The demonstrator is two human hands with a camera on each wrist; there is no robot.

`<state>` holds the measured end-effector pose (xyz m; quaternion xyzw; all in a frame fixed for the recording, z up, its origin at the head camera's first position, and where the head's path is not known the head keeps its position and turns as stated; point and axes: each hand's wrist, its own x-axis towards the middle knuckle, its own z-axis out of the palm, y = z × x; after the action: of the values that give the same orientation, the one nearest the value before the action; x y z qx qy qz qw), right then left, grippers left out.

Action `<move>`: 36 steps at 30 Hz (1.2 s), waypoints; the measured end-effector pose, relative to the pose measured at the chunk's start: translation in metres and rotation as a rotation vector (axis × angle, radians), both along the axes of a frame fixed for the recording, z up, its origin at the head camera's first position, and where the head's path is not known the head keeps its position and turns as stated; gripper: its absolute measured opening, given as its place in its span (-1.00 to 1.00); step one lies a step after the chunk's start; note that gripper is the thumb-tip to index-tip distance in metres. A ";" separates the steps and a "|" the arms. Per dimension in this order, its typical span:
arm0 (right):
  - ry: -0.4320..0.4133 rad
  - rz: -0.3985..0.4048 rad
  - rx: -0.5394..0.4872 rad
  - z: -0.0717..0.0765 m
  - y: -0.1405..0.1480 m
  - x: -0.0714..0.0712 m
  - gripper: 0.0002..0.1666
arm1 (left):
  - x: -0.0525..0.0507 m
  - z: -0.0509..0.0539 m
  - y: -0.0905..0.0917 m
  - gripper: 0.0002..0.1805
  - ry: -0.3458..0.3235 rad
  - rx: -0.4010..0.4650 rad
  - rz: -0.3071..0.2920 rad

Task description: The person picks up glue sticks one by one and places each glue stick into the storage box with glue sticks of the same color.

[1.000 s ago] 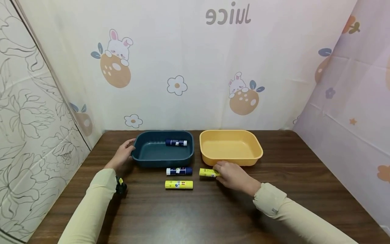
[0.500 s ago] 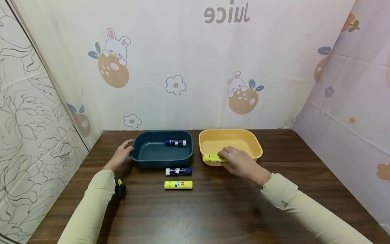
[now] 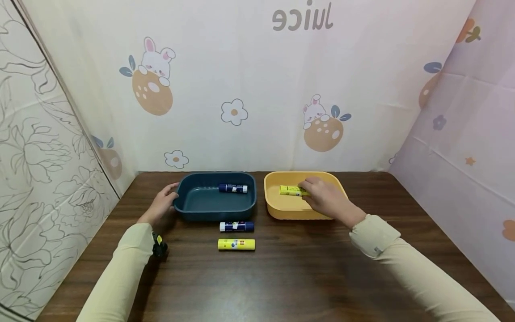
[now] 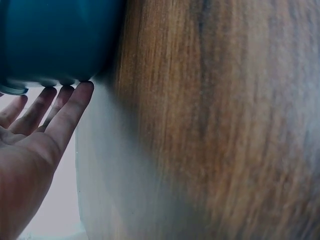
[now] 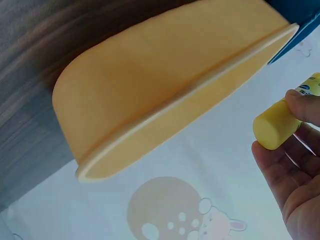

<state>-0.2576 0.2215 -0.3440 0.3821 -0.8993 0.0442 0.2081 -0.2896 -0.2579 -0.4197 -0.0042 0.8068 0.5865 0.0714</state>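
Observation:
My right hand [image 3: 327, 199] pinches a yellow glue stick [image 3: 290, 190] between thumb and fingers, over the yellow bin [image 3: 299, 214]. In the right wrist view, the glue stick [image 5: 276, 125] is held above the level of that bin's rim [image 5: 187, 95]. My left hand [image 3: 162, 205] touches the left end of the dark teal bin [image 3: 215, 216]; the left wrist view shows its straight fingertips against the bin's wall [image 4: 60, 40]. Inside the teal bin lies a dark blue glue stick [image 3: 233, 188] with a white end.
On the table [image 3: 249, 286], in front of the teal bin, lie a second dark blue glue stick [image 3: 236, 226] and, nearer, another yellow glue stick [image 3: 236, 244]. A patterned curtain [image 3: 257, 89] rises behind the bins. A small black object [image 3: 159, 246] sits by the left wrist.
My right hand has lifted the yellow glue stick from the table, over the yellow bin's front rim, to above its inside. The left hand has stayed at the teal bin.

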 end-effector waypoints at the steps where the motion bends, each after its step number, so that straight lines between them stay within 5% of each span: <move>1: 0.003 0.000 0.000 0.000 0.000 -0.003 -0.67 | 0.000 0.000 0.000 -0.38 0.000 0.000 0.004; 21: -0.103 -0.128 0.003 -0.021 0.003 -0.045 -0.70 | 0.002 0.002 0.001 -0.39 0.014 0.032 0.007; 36: -0.167 -0.170 -0.015 -0.042 0.007 -0.058 -0.69 | 0.002 0.001 0.003 -0.40 -0.011 0.030 0.022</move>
<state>-0.3157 0.2288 -0.3864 0.2977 -0.9423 0.0647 0.1384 -0.2880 -0.2546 -0.4187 -0.0152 0.7975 0.5992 0.0694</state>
